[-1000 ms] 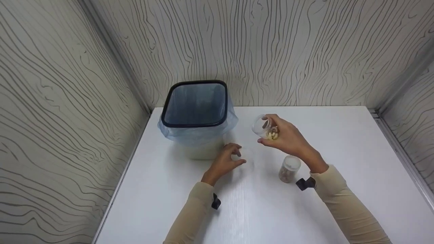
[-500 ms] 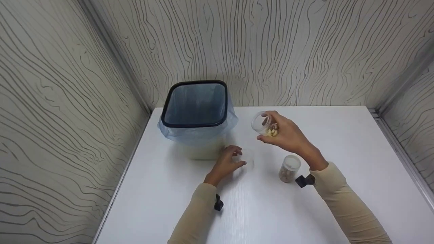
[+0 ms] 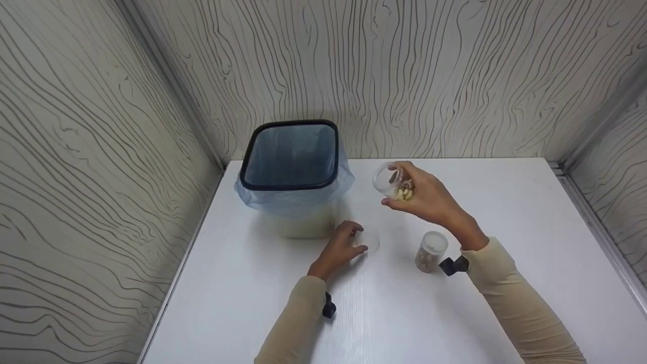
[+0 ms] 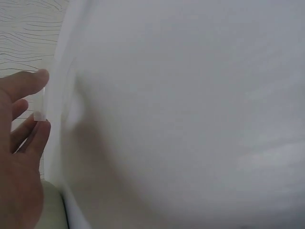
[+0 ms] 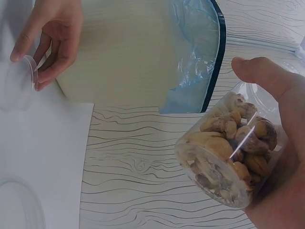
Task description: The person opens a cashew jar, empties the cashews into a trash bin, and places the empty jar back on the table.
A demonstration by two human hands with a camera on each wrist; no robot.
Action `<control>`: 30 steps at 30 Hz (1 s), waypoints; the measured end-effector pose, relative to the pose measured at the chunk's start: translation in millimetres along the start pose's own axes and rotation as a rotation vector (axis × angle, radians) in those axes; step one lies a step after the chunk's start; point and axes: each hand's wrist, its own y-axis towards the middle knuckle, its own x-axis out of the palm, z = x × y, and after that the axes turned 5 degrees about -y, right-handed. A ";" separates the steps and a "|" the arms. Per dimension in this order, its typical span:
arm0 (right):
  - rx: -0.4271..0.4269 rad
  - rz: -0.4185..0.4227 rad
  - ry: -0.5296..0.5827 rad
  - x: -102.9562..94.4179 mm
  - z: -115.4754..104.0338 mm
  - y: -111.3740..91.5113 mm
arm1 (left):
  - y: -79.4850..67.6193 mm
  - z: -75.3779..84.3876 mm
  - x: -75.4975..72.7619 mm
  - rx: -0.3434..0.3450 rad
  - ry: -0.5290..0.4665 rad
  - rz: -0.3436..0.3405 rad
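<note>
My right hand (image 3: 427, 196) grips an open clear plastic jar (image 3: 386, 181), tipped with its mouth towards the bin. Cashews (image 5: 238, 138), several with brown skin on them, lie along the jar's lower side and bottom in the right wrist view. Low over the table, my left hand (image 3: 341, 247) pinches a clear round lid (image 5: 23, 78) by its edge between thumb and fingers. A second jar (image 3: 430, 255), capped and with nuts inside, stands upright on the table near my right wrist.
A pale bin (image 3: 303, 225) with a blue liner bag (image 3: 283, 199) and a black rim (image 3: 288, 187) stands just beyond my left hand. The white table (image 3: 384, 313) meets patterned walls (image 3: 429, 76) at the back.
My right hand has risen slightly with the tilted jar. My left hand, still pinching the lid, has drawn a little towards me. The bin and capped jar stay put.
</note>
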 end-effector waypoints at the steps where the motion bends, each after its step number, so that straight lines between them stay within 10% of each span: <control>1: -0.003 0.001 0.002 -0.2 0.1 0.2 | -0.2 -0.2 0.7 -0.008 0.006 -0.004; 30: -0.021 0.017 -0.028 -6.3 -3.2 6.4 | -2.4 -7.4 7.9 -0.014 0.089 -0.053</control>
